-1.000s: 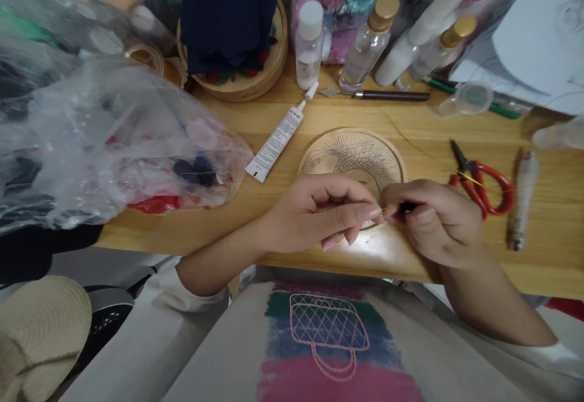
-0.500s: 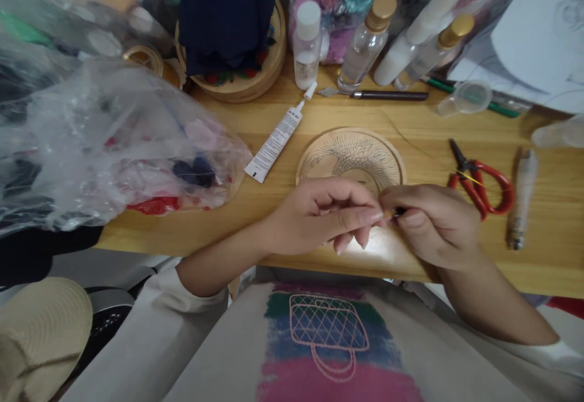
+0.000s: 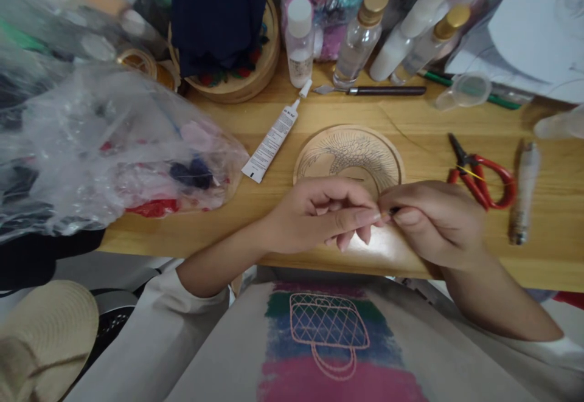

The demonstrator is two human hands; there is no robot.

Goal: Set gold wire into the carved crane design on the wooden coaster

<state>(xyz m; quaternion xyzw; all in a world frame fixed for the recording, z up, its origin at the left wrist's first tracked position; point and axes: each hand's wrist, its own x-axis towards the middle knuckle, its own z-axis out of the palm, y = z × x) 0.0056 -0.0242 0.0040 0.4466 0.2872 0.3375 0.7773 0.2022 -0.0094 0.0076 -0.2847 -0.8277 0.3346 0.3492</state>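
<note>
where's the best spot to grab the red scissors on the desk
Take the red-handled scissors by the red loops, which lie toward the right; come from above and from the right. The dark blades point up-left toward the wooden disc, so that end stays away from the fingers. The right hand is nearest.

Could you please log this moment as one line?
left hand: pinching small dark piece | right hand: pinching same piece | below: wooden disc
</note>
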